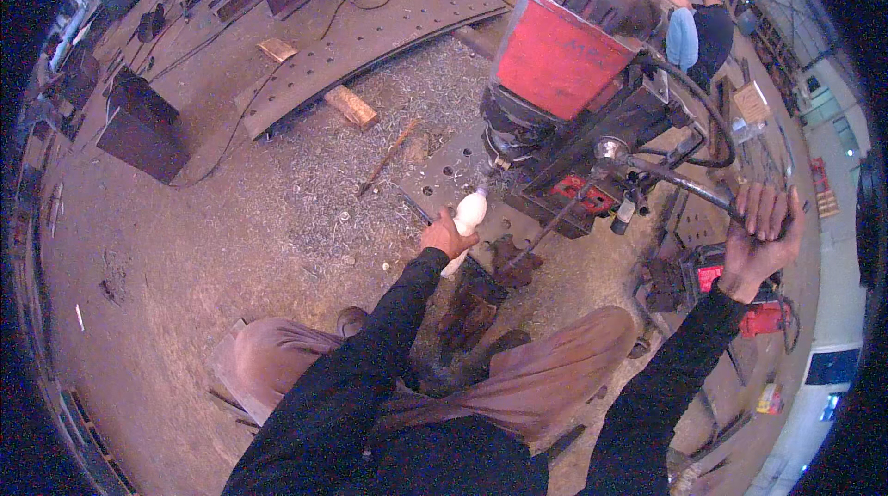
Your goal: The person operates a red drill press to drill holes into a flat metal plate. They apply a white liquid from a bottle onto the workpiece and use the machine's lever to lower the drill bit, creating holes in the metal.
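Observation:
My left hand (446, 235) is closed round a white plastic squeeze bottle (472, 211), whose tip points up at the cutter end of a red and black magnetic drill (555, 57). The drill stands on a steel plate (435, 168) with several round holes. Out to the right, my right hand (764, 235) is wrapped round the end of the drill's long feed lever (684, 183). Where the cutter meets the plate is partly hidden behind the bottle's tip. A dark rag (514, 261) lies just right of the bottle.
Metal shavings (324, 191) cover the ground and plate. Further off lie a long drilled steel plate (370, 48), wood blocks (351, 106), steel box pieces (143, 135) and cables. Another person (708, 29) stands at the far right. A red machine (763, 318) sits below my right hand.

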The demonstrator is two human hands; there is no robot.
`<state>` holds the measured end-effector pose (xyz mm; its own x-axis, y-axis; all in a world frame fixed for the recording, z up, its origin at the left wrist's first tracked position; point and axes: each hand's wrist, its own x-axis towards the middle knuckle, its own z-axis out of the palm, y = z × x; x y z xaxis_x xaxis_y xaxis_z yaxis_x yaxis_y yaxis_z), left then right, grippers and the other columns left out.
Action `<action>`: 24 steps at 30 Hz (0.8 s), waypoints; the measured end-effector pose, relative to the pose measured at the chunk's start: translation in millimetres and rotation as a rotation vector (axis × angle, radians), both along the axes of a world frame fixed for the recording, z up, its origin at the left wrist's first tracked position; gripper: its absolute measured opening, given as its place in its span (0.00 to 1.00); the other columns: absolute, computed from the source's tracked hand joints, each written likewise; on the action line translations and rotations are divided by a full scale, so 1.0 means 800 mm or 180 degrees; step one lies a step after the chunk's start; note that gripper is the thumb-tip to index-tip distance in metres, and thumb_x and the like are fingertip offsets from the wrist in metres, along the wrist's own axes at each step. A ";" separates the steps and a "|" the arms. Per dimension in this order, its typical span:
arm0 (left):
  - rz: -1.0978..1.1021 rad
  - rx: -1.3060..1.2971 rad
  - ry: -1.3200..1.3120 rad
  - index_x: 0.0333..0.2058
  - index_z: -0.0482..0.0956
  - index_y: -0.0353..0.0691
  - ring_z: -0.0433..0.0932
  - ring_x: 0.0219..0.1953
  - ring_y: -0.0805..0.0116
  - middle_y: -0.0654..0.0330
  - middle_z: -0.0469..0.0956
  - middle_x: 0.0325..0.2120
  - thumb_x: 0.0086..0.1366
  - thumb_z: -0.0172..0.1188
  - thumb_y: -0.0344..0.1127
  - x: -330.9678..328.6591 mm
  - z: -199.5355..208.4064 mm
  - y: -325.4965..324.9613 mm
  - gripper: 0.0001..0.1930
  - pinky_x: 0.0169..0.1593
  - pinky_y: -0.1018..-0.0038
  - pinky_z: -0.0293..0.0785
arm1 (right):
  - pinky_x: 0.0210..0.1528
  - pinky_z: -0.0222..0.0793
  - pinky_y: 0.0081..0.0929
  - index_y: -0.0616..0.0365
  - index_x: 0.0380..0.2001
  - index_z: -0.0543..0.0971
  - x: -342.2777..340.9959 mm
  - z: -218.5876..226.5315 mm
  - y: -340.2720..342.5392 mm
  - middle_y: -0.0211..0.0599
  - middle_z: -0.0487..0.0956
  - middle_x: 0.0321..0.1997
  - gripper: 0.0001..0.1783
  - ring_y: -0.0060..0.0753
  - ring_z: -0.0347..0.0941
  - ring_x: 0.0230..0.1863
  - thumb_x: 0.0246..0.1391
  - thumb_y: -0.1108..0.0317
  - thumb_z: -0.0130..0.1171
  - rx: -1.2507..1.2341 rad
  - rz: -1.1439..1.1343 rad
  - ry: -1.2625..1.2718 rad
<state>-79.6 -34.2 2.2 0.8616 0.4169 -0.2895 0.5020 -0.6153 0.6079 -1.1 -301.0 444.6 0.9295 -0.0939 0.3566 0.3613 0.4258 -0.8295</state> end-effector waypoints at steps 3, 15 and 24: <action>0.0032 -0.0018 0.0069 0.54 0.59 0.26 0.81 0.37 0.41 0.38 0.80 0.36 0.44 0.67 0.62 -0.001 -0.004 0.007 0.50 0.42 0.55 0.78 | 0.27 0.53 0.24 0.43 0.09 0.54 0.007 -0.005 -0.005 0.22 0.52 0.09 0.27 0.20 0.49 0.14 0.65 0.64 0.44 -0.0049 0.0299 -0.0118; -0.0199 0.0028 -0.0017 0.53 0.59 0.27 0.81 0.36 0.40 0.37 0.80 0.33 0.45 0.68 0.61 0.003 0.001 0.010 0.49 0.41 0.54 0.77 | 0.29 0.53 0.24 0.42 0.08 0.56 0.012 -0.025 -0.034 0.22 0.53 0.09 0.28 0.20 0.48 0.15 0.66 0.61 0.42 0.0254 0.0619 -0.0264; -0.0054 -0.0045 -0.0295 0.52 0.68 0.35 0.80 0.42 0.40 0.39 0.80 0.38 0.46 0.66 0.65 0.001 -0.020 0.057 0.45 0.47 0.54 0.75 | 0.30 0.52 0.25 0.41 0.08 0.57 0.026 -0.095 -0.085 0.21 0.55 0.09 0.27 0.20 0.50 0.16 0.64 0.62 0.41 0.0757 0.1117 -0.0773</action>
<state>-79.0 11.3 -14.0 0.8918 0.3986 -0.2139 0.4328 -0.6142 0.6599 20.1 -369.2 368.5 0.8122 0.1049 0.5739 0.3332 0.7241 -0.6039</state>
